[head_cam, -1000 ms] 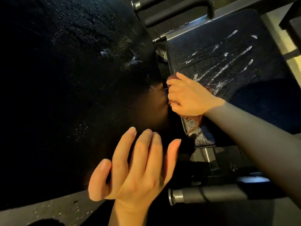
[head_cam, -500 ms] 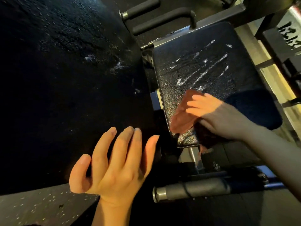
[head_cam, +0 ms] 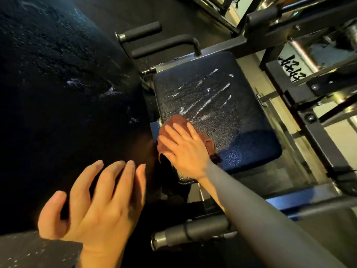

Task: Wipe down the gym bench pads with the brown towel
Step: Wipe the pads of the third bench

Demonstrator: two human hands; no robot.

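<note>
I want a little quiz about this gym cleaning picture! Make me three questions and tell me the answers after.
1. True or false: the right hand presses the crumpled brown cloth towel flat on the dark blue padded seat.
2. Which one is the left hand holding? A) a spray bottle B) nothing C) the towel
3. Fill in: the white wet streaks lie on the seat, ______ the towel, nearer the two black foam-covered handles.

Key:
1. True, with straight fingers on top of the towel.
2. B, its fingers are spread in front of the big black back pad.
3. Beyond (not yet wiped).
</note>
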